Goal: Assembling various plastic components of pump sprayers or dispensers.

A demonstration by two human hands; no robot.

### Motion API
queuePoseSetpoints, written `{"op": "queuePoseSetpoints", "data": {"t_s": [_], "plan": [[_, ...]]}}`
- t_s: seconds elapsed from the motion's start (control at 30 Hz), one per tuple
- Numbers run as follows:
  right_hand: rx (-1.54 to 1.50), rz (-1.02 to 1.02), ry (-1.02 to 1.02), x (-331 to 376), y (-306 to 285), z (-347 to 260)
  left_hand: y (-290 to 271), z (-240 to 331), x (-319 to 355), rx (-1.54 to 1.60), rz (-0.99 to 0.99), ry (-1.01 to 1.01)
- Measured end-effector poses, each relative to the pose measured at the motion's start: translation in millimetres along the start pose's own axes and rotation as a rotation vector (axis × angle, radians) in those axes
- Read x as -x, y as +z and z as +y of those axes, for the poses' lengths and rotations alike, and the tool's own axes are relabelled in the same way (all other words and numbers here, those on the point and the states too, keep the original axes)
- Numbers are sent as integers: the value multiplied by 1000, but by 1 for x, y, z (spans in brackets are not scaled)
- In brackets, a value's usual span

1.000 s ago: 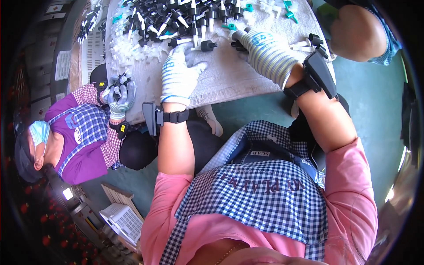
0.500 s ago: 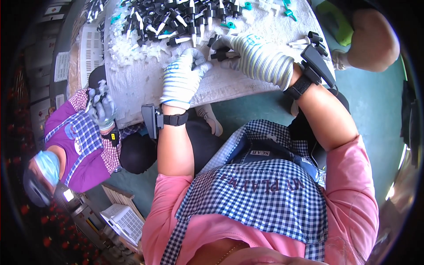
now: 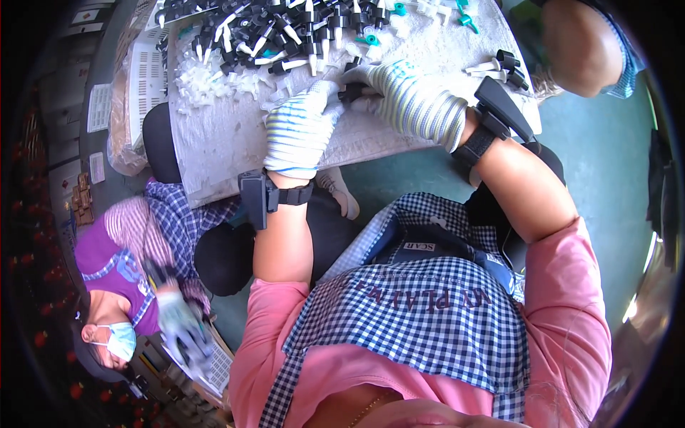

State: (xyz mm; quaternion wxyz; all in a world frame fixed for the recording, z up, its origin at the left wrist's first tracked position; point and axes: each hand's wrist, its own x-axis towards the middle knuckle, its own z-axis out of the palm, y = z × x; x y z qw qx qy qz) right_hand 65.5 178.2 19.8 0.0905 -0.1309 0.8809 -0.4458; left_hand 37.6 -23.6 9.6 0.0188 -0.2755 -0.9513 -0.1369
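Head view: small black part (image 3: 351, 91) pinched between left hand (image 3: 300, 128) and right hand (image 3: 410, 100) fingers, over table (image 3: 214, 143).

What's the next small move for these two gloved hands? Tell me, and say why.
Probably press the small black part together and set it aside. Left hand and right hand meet on it at the white cloth's near edge, and the heap of loose parts lies just beyond.

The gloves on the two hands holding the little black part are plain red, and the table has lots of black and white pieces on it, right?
Not quite. The head view shows the left hand and right hand in white gloves with blue stripes, not red. They do meet on the little black part, and the table does hold many black and white pieces.
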Motion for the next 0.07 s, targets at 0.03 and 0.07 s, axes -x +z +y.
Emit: {"op": "queuePoseSetpoints", "data": {"t_s": [0.03,0.07], "plan": [[-8,-2,11,1,-2,-3,-3,0,-1,76,-3,-8],[-7,2,5,3,-1,-2,-6,-2,1,149,-4,-19]]}}
